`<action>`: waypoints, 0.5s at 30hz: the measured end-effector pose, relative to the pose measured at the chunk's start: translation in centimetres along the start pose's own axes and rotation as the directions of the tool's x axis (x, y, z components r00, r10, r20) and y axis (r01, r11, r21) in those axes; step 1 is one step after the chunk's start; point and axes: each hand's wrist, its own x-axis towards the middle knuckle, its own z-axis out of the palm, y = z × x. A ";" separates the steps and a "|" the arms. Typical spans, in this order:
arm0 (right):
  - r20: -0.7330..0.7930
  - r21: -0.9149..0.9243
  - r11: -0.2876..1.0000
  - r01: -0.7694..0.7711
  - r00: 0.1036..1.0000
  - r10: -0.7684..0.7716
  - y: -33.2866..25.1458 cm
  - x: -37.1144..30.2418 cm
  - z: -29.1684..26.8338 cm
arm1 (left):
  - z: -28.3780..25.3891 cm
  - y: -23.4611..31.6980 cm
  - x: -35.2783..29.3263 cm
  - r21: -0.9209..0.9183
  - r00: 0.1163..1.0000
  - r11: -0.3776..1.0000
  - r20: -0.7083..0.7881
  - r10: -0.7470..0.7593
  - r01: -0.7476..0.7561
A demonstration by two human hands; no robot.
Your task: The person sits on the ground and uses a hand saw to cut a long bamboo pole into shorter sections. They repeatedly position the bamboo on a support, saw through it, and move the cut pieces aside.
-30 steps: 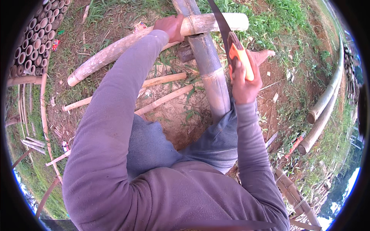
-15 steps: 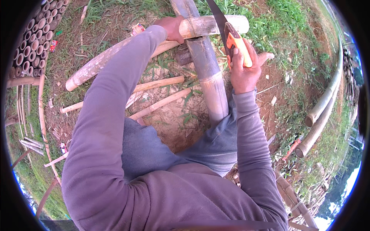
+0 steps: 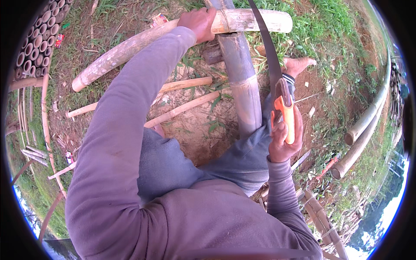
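Observation:
My right hand is closed round the orange handle of a hand saw, whose dark curved blade points away from me. The far part of the blade lies against or just over a pale bamboo pole, right of where my left hand sits. My left hand is closed over that pole and presses it onto a thicker grey bamboo post. The post slants from between my legs to the far edge. Whether the teeth touch the pole I cannot tell.
Two thin bamboo strips lie on the bare soil before my knees. Stacked bamboo pieces show their round ends at the far left. Long bamboo poles lie at the right. My bare foot rests beyond the saw handle.
My right hand has drawn the saw back toward me, so more of its blade shows. My left hand and the pole have shifted slightly right and up in the view.

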 end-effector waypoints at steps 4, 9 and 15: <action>0.006 -0.165 0.964 0.208 0.978 -0.210 4.5 13.3 7.8 | 0.0 0.7 0.7 -0.010 0.999 1.000 -0.034 0.028 -0.028; 0.033 -0.188 0.967 0.170 0.985 -0.167 2.1 10.6 5.8 | -1.8 -0.2 0.8 -0.008 0.996 0.999 0.082 -0.044 0.045; 0.005 -0.007 0.999 0.043 0.999 -0.043 1.4 -0.6 -0.4 | -1.4 -0.1 0.9 0.007 0.994 1.000 0.103 -0.027 0.027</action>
